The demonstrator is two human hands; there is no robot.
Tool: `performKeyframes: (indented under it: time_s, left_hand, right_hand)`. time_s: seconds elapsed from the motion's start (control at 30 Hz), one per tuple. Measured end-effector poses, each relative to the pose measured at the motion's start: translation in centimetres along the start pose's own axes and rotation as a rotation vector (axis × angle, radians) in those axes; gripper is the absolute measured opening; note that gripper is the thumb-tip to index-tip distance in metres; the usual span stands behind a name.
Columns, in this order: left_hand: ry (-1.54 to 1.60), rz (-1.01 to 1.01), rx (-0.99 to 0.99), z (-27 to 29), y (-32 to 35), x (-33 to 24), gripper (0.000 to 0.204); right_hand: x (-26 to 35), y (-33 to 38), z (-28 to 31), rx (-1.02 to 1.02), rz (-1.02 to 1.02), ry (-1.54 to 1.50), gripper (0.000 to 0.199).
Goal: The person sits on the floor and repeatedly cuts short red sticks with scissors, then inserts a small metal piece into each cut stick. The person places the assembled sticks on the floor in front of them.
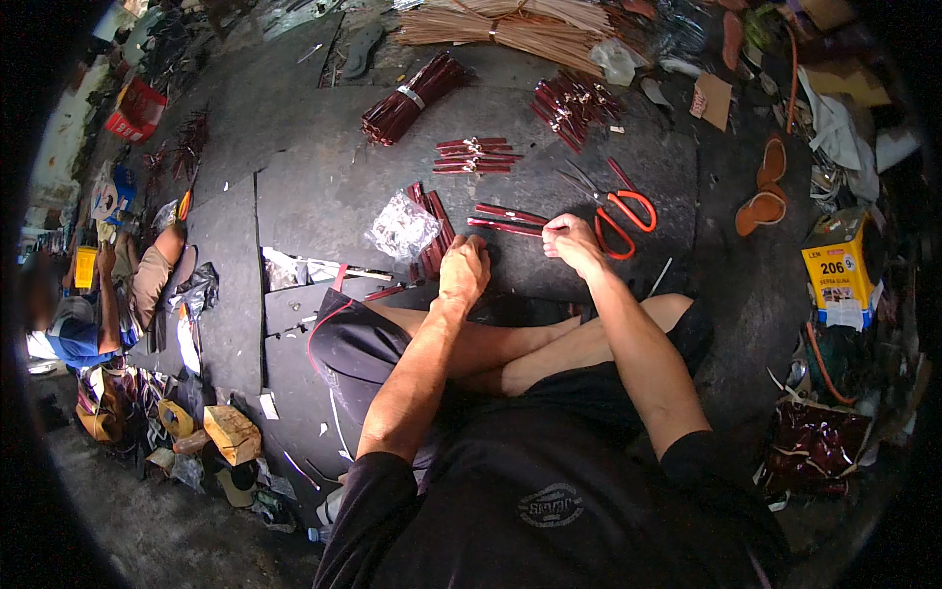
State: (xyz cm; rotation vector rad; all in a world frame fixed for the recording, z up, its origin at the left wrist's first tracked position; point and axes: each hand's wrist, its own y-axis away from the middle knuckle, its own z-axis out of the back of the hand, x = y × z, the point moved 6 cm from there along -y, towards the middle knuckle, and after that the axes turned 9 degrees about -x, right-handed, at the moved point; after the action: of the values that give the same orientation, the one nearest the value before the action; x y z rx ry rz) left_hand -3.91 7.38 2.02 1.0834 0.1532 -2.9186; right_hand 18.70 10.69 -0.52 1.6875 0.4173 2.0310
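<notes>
Seated cross-legged on a dark floor mat, I have both hands down in front of me. My right hand [574,243] pinches the right end of a glossy dark red strip [500,227]; a second dark red strip [512,212] lies just beyond it. My left hand [464,270] is curled at the edge of a small pile of dark red strips [428,226], and what its fingers hold is hidden. Beside that pile is a clear plastic bag [402,226] with small shiny pieces in it. Orange-handled scissors [628,211] lie open, right of my right hand.
Farther off are a row of strips with metal fittings [477,155], a banded bundle [412,98] and a loose heap [577,106]. Brown sandals [763,187] and a yellow box [839,265] stand right. Another person [93,314] sits at the left among clutter.
</notes>
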Motion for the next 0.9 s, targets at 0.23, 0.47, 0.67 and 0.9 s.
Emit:
performKeyframes:
  time_s: [0.23,0.47,0.67,0.9]
  left_hand:
    - [-0.018,0.066,-0.054,1.1,-0.5,-0.4,0.023]
    - [0.021,-0.084,-0.205,1.6,-4.0,-0.5,0.031]
    - [0.054,-0.143,-0.086,2.5,-4.1,-2.5,0.04]
    - [0.297,-0.189,-0.138,3.8,-2.0,-7.3,0.015]
  right_hand:
    - [-0.3,-0.4,0.3,-0.024,0.004,0.037,0.01]
    - [-0.1,-0.3,0.3,-0.035,0.012,0.131,0.012]
    - [1.6,0.2,0.4,0.006,0.16,0.345,0.021]
    - [8.6,4.5,-1.5,0.14,0.44,-0.061,0.033]
